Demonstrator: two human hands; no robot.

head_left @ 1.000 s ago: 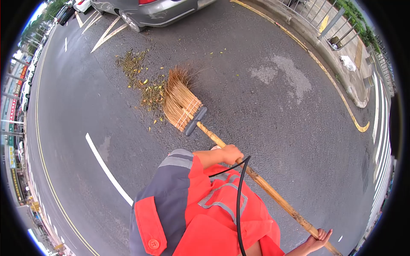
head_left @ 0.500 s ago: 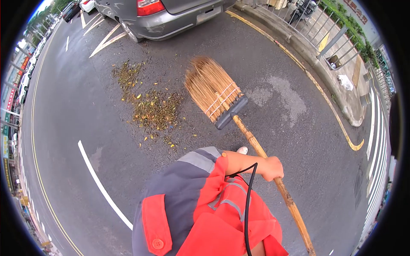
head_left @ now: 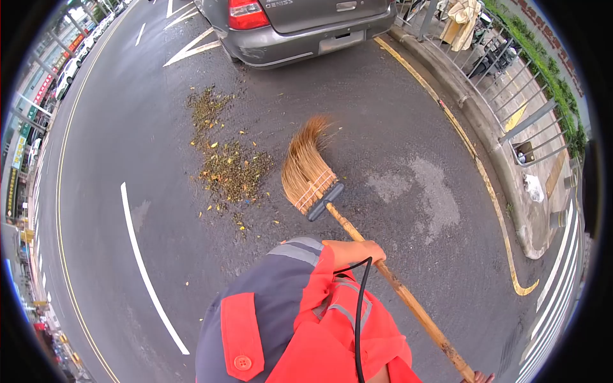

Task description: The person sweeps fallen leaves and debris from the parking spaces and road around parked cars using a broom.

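My left hand is closed around the wooden handle of a broom, some way below its head. At the bottom edge, my right hand is at the handle's lower end, only partly in view, with its fingers curled around it. The broom's straw bristles are bound with pale cord and set in a dark grey holder. Their tips bend to the right against the wet asphalt. Just left of the bristles lies a loose pile of small leaves and debris, with a thinner trail reaching toward the car.
A grey car stands ahead, beyond the leaves. On the right runs a kerb with a metal railing and a white plastic bag. A white lane line is on the left.
The broom head has come nearer to me and its bristles, straight before, now curve. My left hand has moved left with the handle. My right hand has come into view. The camera view has turned.
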